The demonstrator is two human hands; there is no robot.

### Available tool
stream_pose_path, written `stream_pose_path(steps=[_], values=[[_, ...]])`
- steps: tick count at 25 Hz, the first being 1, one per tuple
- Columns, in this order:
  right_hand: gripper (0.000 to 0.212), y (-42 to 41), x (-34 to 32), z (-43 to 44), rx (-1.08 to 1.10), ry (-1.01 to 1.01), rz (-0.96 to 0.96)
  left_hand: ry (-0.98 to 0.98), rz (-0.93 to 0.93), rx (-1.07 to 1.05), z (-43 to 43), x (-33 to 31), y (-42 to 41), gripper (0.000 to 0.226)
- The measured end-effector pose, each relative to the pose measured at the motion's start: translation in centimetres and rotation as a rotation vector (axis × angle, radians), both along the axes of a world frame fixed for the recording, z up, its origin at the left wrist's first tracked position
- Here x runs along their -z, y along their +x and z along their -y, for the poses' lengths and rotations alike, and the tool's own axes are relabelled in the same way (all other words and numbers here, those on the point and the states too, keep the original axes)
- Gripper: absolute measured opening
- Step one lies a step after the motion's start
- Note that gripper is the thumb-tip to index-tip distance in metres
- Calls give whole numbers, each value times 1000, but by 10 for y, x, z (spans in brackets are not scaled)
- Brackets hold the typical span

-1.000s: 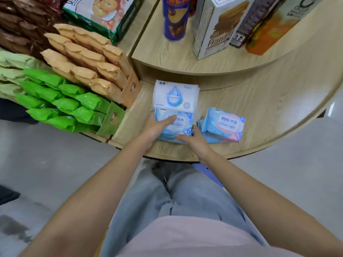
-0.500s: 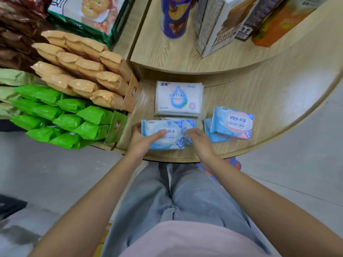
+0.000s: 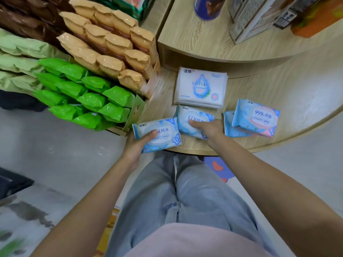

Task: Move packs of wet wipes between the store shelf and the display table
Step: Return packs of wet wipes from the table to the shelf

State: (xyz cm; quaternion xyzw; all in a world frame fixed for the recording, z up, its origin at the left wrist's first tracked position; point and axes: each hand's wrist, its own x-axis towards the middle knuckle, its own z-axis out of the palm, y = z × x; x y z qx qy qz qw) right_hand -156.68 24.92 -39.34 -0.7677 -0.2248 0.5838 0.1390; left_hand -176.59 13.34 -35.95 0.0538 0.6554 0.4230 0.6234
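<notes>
Stack split: the two packs that lay one on the other a second ago now sit side by side. Left hand [image 3: 138,145] clamps the first light-blue soft plastic wipes pack [image 3: 163,135], thumb on top, fingers under, with the pack hanging partly over the near edge of the round pale-wood bench [image 3: 297,101]. Right hand [image 3: 210,129] pinches the second light-blue soft plastic wipes pack [image 3: 191,120], which rests on the bench just in front of the white LOTION tissue pack [image 3: 201,88]. Hands apart, one pack each. Likely both are about to leave the bench. Room: green foil snack packs [image 3: 89,97] crowd the left, and blue-and-pink wipes packs [image 3: 256,117] lie just right of the right hand. Best exit looks like back over the near edge.
</notes>
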Motion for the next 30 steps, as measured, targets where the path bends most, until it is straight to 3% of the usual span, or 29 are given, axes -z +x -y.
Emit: stream_pose_path(steps=[3, 4, 9, 12, 15, 19, 25, 27, 30], values=[[62, -1, -14, 1, 81, -101, -206, -60, 24, -13, 8, -7, -4, 45], [54, -2, -18, 3, 88, -117, -242, -63, 22, -13, 10, -10, -5, 40], [40, 5, -29, 13, -43, -9, -287, -29, -2, -31, 20, -20, -6, 64], [47, 28, -49, 21, -128, 82, -385, -7, -17, -37, 15, -28, -4, 44], [52, 63, -76, 47, -42, 207, -387, 40, 15, 31, 1, -42, 2, 20], [74, 104, -101, 115, 250, 315, -334, 124, 63, 298, -23, -66, 20, 27], [43, 150, -128, 256, 769, 479, -212, 173, 148, 868, -29, -87, 122, 59], [43, 168, -126, 304, 938, 485, -171, 186, 155, 1061, -17, -93, 174, 57], [41, 201, -124, 374, 1134, 489, -132, 269, 133, 1307, 15, -97, 260, 36]])
